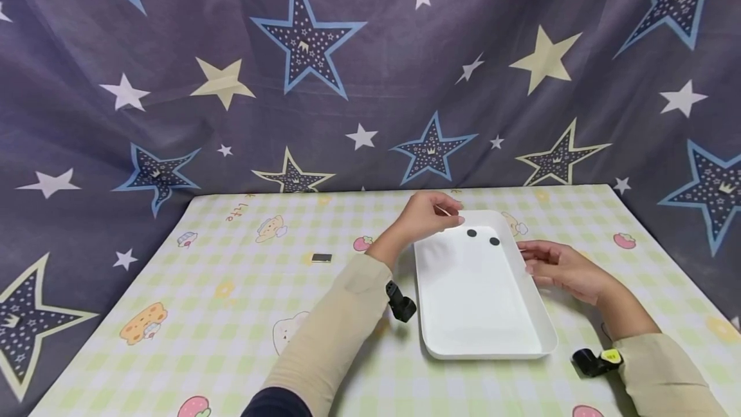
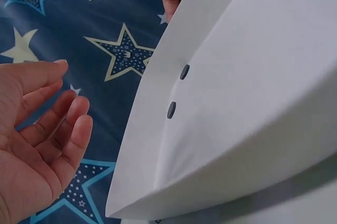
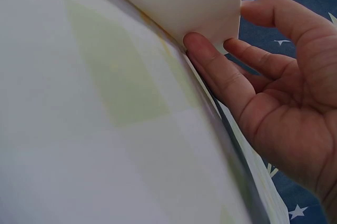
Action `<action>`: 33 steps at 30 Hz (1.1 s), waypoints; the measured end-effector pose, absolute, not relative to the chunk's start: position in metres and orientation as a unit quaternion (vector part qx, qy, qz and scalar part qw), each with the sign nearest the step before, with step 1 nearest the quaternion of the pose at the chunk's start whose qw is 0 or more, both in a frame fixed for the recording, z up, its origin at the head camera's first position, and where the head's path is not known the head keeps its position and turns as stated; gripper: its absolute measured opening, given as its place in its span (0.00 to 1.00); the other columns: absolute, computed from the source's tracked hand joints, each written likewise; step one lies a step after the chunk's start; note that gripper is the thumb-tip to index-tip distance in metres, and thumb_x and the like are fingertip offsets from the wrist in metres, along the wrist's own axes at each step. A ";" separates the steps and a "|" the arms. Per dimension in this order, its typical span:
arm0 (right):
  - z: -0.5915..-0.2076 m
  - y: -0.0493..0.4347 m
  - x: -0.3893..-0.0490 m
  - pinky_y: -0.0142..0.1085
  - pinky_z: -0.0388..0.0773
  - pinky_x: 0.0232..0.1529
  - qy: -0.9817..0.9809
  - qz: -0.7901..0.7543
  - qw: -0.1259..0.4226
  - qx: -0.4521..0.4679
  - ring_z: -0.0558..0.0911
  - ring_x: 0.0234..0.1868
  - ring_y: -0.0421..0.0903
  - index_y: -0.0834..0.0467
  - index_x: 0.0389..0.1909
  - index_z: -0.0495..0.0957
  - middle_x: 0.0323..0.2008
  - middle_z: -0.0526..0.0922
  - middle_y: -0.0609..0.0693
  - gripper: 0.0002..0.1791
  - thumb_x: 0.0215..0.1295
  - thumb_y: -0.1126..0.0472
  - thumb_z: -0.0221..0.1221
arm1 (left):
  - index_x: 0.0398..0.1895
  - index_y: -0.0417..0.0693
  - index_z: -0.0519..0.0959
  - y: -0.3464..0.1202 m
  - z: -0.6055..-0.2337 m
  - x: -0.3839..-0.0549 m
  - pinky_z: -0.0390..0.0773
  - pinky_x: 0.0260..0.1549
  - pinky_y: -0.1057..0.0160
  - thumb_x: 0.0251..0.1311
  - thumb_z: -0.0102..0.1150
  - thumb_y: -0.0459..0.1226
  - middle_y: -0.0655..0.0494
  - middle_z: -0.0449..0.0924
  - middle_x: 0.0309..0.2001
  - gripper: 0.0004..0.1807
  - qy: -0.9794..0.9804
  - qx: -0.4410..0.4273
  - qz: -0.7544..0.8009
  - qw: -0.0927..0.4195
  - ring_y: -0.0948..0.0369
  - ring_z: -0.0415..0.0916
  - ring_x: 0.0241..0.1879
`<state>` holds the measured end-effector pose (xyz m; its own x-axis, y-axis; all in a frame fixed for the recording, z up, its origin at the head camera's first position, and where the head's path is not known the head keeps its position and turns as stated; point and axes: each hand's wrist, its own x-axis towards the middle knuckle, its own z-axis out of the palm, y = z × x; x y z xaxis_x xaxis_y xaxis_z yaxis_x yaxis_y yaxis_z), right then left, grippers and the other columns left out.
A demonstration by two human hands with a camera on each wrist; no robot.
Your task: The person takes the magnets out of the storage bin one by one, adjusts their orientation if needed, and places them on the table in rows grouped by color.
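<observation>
White tray [image 1: 480, 301] sits right of centre on the checked table [image 1: 191, 352], between the hands. From my end, the head view puts the left hand [image 1: 428, 216] at its far left corner, the right hand [image 1: 561, 269] along its right side. Left hand: loosely curved, fingers apart from the tray in its own wrist view, and I make out nothing in them. Right hand: fingers spread and fairly straight, tips touching the tray's outer wall; I cannot tell whether they bear any of its weight. Two dark discs [image 1: 483, 237] lie in the tray at its far end, near each other but not touching. The left wrist view shows their thickness and sets them by the foot of the wall, which the head view leaves flat. The right wrist view gives the tray's outside and no discs. Only the head view shows a small dark rectangle [image 1: 321, 258] on the table, well left of the tray.
</observation>
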<state>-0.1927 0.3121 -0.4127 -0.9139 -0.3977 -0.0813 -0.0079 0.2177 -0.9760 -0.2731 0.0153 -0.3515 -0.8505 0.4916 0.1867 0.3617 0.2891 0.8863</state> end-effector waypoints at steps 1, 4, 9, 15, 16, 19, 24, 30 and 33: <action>-0.413 0.312 -0.193 0.36 0.81 0.47 0.764 -0.611 0.160 -0.132 0.78 0.50 0.37 0.77 0.69 0.52 0.57 0.73 0.59 0.33 0.72 0.66 0.54 | 0.43 0.39 0.85 0.017 -0.352 -0.274 0.80 0.27 0.68 0.55 0.69 0.32 0.54 0.84 0.33 0.12 0.800 0.266 0.534 0.062 0.62 0.80 0.31; -0.413 0.312 -0.193 0.36 0.81 0.47 0.764 -0.611 0.160 -0.131 0.78 0.50 0.37 0.77 0.69 0.51 0.57 0.73 0.58 0.33 0.72 0.66 0.54 | 0.42 0.41 0.85 0.023 -0.354 -0.276 0.80 0.27 0.69 0.55 0.70 0.32 0.55 0.83 0.32 0.11 0.801 0.262 0.534 0.066 0.64 0.80 0.30; -0.413 0.312 -0.194 0.36 0.81 0.47 0.762 -0.613 0.161 -0.131 0.78 0.50 0.37 0.77 0.69 0.51 0.56 0.73 0.57 0.33 0.72 0.66 0.54 | 0.42 0.40 0.85 0.030 -0.357 -0.280 0.81 0.27 0.68 0.55 0.70 0.32 0.56 0.84 0.32 0.11 0.804 0.254 0.532 0.078 0.65 0.80 0.30; -0.412 0.312 -0.193 0.36 0.81 0.47 0.761 -0.615 0.162 -0.127 0.79 0.50 0.37 0.77 0.69 0.52 0.56 0.74 0.56 0.33 0.72 0.66 0.54 | 0.44 0.39 0.85 0.038 -0.363 -0.286 0.81 0.28 0.66 0.54 0.71 0.32 0.55 0.85 0.35 0.14 0.805 0.243 0.531 0.108 0.66 0.79 0.32; -0.412 0.312 -0.193 0.36 0.81 0.47 0.762 -0.615 0.162 -0.126 0.79 0.50 0.37 0.77 0.69 0.52 0.56 0.74 0.56 0.33 0.72 0.66 0.54 | 0.45 0.39 0.85 0.039 -0.364 -0.287 0.82 0.28 0.66 0.54 0.71 0.32 0.55 0.85 0.35 0.14 0.806 0.239 0.529 0.113 0.66 0.79 0.33; -0.412 0.312 -0.193 0.36 0.81 0.47 0.762 -0.614 0.161 -0.125 0.79 0.50 0.37 0.77 0.69 0.52 0.56 0.74 0.56 0.33 0.72 0.66 0.54 | 0.46 0.38 0.84 0.042 -0.367 -0.289 0.82 0.29 0.66 0.53 0.72 0.32 0.54 0.85 0.37 0.16 0.813 0.225 0.522 0.126 0.65 0.79 0.35; -0.412 0.312 -0.193 0.36 0.81 0.47 0.763 -0.614 0.161 -0.124 0.79 0.50 0.37 0.77 0.69 0.52 0.56 0.74 0.56 0.33 0.72 0.66 0.55 | 0.46 0.39 0.85 0.047 -0.373 -0.293 0.81 0.30 0.67 0.52 0.73 0.32 0.49 0.85 0.42 0.17 0.825 0.200 0.512 0.134 0.64 0.80 0.36; -0.412 0.312 -0.194 0.35 0.80 0.47 0.763 -0.614 0.160 -0.122 0.78 0.50 0.37 0.77 0.69 0.52 0.56 0.74 0.55 0.33 0.71 0.65 0.55 | 0.46 0.40 0.85 0.052 -0.377 -0.296 0.81 0.29 0.68 0.51 0.73 0.31 0.46 0.85 0.46 0.17 0.830 0.197 0.504 0.135 0.63 0.81 0.35; -0.412 0.312 -0.194 0.36 0.80 0.47 0.762 -0.615 0.161 -0.124 0.78 0.50 0.37 0.77 0.69 0.52 0.56 0.74 0.55 0.33 0.72 0.66 0.55 | 0.45 0.40 0.85 0.054 -0.381 -0.297 0.80 0.29 0.70 0.51 0.73 0.30 0.47 0.85 0.45 0.17 0.836 0.197 0.494 0.136 0.64 0.81 0.32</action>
